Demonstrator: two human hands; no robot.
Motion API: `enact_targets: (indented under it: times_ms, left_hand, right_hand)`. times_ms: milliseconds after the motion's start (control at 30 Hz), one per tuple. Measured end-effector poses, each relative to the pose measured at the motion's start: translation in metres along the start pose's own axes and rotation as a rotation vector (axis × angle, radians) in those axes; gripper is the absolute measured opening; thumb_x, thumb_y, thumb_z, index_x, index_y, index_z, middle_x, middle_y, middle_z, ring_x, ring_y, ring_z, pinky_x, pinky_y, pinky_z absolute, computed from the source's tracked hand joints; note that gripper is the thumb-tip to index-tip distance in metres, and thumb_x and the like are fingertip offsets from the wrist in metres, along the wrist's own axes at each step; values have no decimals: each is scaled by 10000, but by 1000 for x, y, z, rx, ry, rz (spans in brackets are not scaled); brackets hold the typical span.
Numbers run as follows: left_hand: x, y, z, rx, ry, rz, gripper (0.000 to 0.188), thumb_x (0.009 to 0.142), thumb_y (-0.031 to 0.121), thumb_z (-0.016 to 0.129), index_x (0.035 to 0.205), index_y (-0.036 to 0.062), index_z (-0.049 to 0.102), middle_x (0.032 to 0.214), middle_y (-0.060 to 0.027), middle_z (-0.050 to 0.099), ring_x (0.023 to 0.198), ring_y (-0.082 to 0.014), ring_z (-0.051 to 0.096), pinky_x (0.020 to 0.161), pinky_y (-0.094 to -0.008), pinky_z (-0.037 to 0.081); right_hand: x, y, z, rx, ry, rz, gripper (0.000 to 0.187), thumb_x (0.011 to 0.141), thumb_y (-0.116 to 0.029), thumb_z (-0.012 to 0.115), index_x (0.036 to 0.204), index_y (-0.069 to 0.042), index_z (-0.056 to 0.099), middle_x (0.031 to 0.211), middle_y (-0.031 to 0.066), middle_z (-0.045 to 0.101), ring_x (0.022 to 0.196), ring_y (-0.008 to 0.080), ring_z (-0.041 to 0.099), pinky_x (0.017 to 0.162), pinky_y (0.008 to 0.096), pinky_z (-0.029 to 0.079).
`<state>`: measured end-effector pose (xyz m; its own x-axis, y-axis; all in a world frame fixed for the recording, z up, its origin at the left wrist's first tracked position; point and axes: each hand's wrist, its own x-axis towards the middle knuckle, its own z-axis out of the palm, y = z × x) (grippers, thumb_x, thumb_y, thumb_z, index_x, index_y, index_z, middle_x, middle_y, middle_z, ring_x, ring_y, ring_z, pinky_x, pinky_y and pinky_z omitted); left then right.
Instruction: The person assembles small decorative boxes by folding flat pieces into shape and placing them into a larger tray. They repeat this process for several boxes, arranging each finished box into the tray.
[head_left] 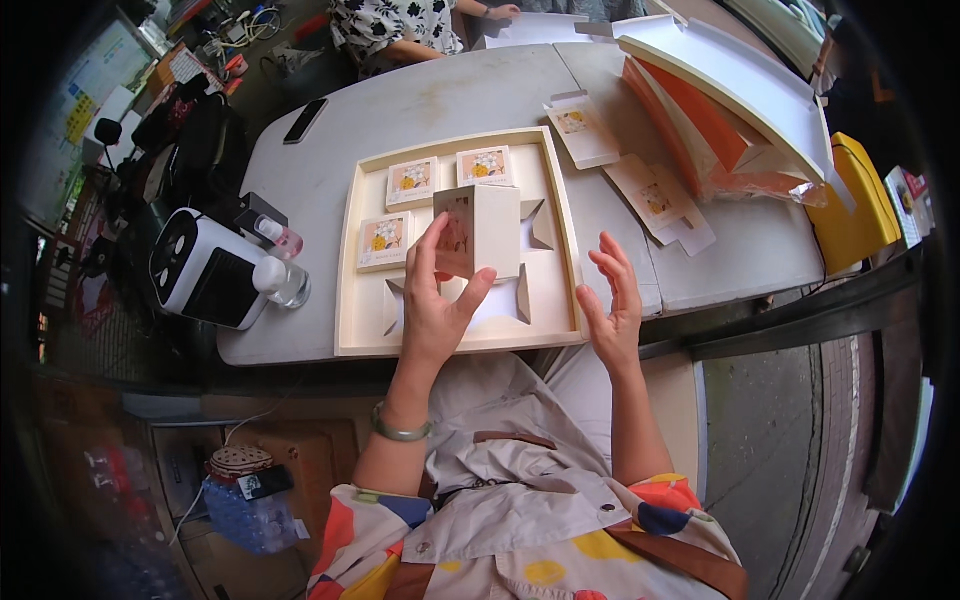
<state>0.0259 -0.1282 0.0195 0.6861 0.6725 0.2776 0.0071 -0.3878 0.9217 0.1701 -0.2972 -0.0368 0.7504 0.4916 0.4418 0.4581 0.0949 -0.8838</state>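
My left hand (pixel 438 298) grips a small cream cardboard box (pixel 497 230), tilted so that its pinkish printed face (pixel 456 235) turns left. Its fingers lie along that face and the thumb presses the near edge. The box is over a large shallow cream tray box (pixel 346 300) on the table. My right hand (pixel 615 305) is raised at the tray's right rim, fingers apart, holding nothing. Inside the tray sit three small flower-printed boxes: one at back left (pixel 413 183), one at back middle (pixel 484 166) and one at left (pixel 385 241). Folded cardboard flaps (pixel 540 225) stand around the other compartments.
Right of the tray lie two unfolded flower-printed cartons (pixel 585 135) (pixel 655 200). Beyond them lean a large white-and-orange box stack (pixel 720 110) and a yellow case (pixel 860 205). A phone (pixel 305 121), white device (pixel 208 268) and bottles (pixel 291 285) are left. Another person (pixel 400 30) is across the table.
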Motion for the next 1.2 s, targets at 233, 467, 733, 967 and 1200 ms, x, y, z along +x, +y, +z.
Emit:
enact_targets:
  times_ms: [233,467,733,967,1200]
  left_hand:
    - [39,-35,58,641,20,136,764,779,454,748,1412,146,450,1336,-256,407,1160,-430,511,946,-475,464]
    - [47,-31,76,902,-24,61,706,781,538,708,1349,156,538,1371,-272,375,1133,-491,510,912,-509,480]
    - [63,-37,89,1058,-20,81,732,760,598,685,1309,136,544,1247,-235,430,958,-438,577,786,-498,495]
    - [61,-36,88,1091,-77,82,734,768,591,664,1327,139,515,1209,-215,430,931,-403,582,757,-483,497]
    - [58,-37,91,1163,-109,69,717,780,580,656,1366,200,491,1229,-232,419,900,-401,596,705,-469,520]
  right_hand:
    - [-25,37,21,279,5,159,336,813,-52,637,1148,-47,664,1438,200,434,1342,320,422,1085,411,353]
    - [-28,42,14,239,-66,65,325,742,-60,653,1064,-39,685,1454,212,405,1341,334,416,1069,412,372]
    - [-27,46,15,219,-78,11,303,688,5,601,980,-23,678,1447,235,396,1326,352,432,1062,406,384]
    - [-25,47,14,174,-83,-23,291,668,22,565,939,-9,666,1438,241,403,1311,366,445,1047,415,399]
    - [-27,49,17,192,-71,7,304,653,27,539,929,-8,664,1428,249,412,1300,379,453,1040,421,404]
